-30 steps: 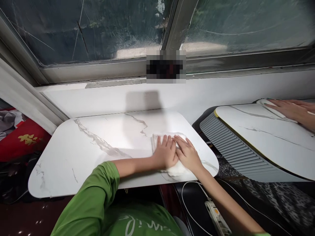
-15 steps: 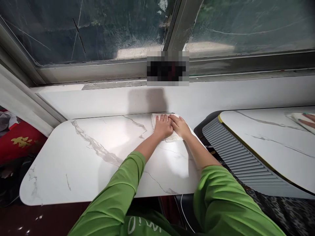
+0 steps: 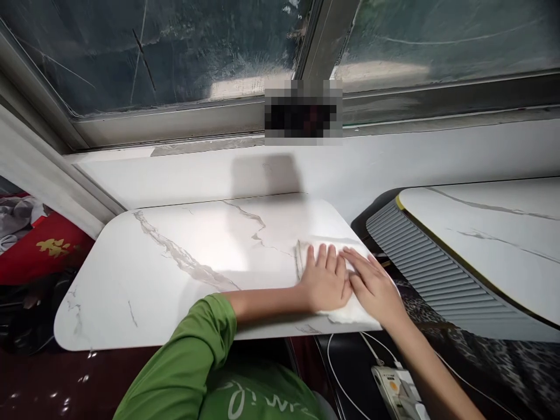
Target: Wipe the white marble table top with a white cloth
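Observation:
A white cloth [image 3: 349, 315] lies flat near the right end of a white marble-patterned tabletop [image 3: 153, 291]. My left hand [image 3: 326, 281] presses flat on it, palm down with the fingers spread. Close against it, my right hand [image 3: 375, 287] rests on the cloth's right part with its fingers stretched out, at the table's slanted right edge. Both hands hide much of the cloth, and neither is wrapped round it.
A second marble-patterned table [image 3: 490, 227] with a grey ribbed side stands at the right. Below the near edge is a power strip [image 3: 396, 388] with white cables. A red bag [image 3: 52, 248] is at the left. The wall and window frame [image 3: 196, 119] bound the far side.
Both hands have slid the cloth from the table's far edge toward me and to the right, down to the near right corner. A hand with a cloth on the other table has left view.

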